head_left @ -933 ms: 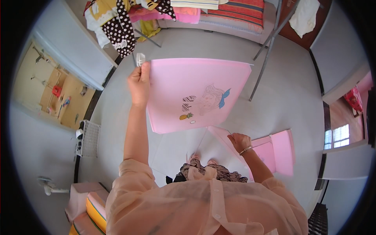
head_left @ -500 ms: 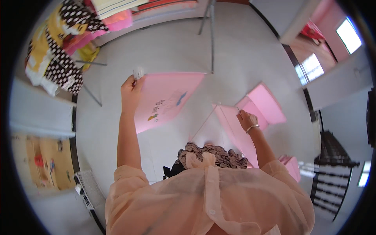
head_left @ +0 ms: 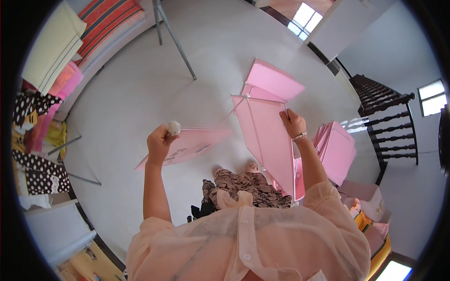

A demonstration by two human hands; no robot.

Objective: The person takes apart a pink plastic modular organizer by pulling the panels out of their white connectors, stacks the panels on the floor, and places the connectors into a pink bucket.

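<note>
My left hand (head_left: 158, 143) is closed at the near upper corner of a pink panel with a small printed design (head_left: 187, 149). A round whitish lump (head_left: 174, 128) sits at its fingertips; what it is I cannot make out. My right hand (head_left: 294, 122), with a bracelet at the wrist, grips the upper right edge of another pink panel (head_left: 262, 131), which hangs tilted in front of my right side. A thin pale strip (head_left: 233, 112) runs from this panel's upper left corner towards the printed one. Behind it stands a folded pink panel (head_left: 274, 79).
Several pink panels (head_left: 337, 152) lean together at the right, before a dark wooden banister (head_left: 389, 117). A metal stand's legs (head_left: 176, 42) reach the floor ahead. Polka-dot cloth (head_left: 42, 173) and towels (head_left: 51, 51) hang at the left. More items (head_left: 363, 220) lie behind my right elbow.
The view has turned to the right, bringing the leaning pink panels into sight. The printed panel now appears more edge-on, and the right-hand panel shows more of its face. Both hands keep their hold.
</note>
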